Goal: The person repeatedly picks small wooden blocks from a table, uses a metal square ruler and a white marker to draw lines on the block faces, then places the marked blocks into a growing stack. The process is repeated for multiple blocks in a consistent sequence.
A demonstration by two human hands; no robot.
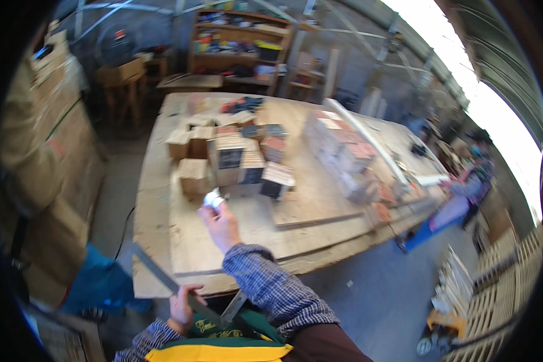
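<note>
My left hand (184, 308) is closed around a long flat metal carpenter's square (157, 271) near the front left corner of the wooden table (152, 226). Its shorter arm angles up close to my right sleeve. Over the tabletop reaches my right hand (220, 226), its fingers pinched on a small white object (213, 198); blur hides what kind it is. Just beyond that hand stand several wooden blocks (193, 175) with pale, dark and reddish faces, grouped in stacks.
A larger wrapped stack of blocks (338, 148) sits on the table's right, beside a long white bar (368, 142). At the right edge a person (464, 193) works. Another person in tan clothing (36, 181) stands at the left. Shelves (241, 45) line the back; pallets (501, 295) lie right.
</note>
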